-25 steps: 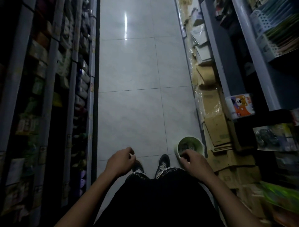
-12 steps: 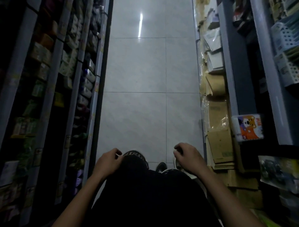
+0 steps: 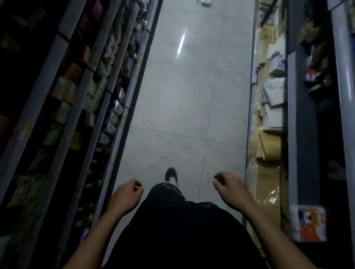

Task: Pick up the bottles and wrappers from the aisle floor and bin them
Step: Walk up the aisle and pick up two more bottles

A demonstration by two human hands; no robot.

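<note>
A person stands in a narrow shop aisle, looking down along a grey tiled floor (image 3: 172, 107) that runs between two shelf units. The left hand (image 3: 125, 197) hangs in front of the body near the floor's left edge, fingers curled loosely inward; something thin and pale shows at the fingertips, too small to name, so whether it holds anything cannot be told. The right hand (image 3: 233, 190) hangs toward the floor's right edge, fingers loosely curled and holding nothing. The two hands are well apart, one on each side of the dark trousers (image 3: 180, 230).

One dark shoe (image 3: 171, 175) with a pale sole is planted on the tiles between the hands.

At the far end of the floor, by the top edge of the view, lies a small pale item (image 3: 205, 2), blurred and cut off; it cannot be told whether it is a bottle or a wrapper.

The left shelves (image 3: 107, 82) carry rows of packaged goods and white bottles. The right shelves hold flattened cardboard (image 3: 269, 146) and plastic-wrapped stacks, with a cartoon-bear pack (image 3: 308, 222) nearest the person.
</note>
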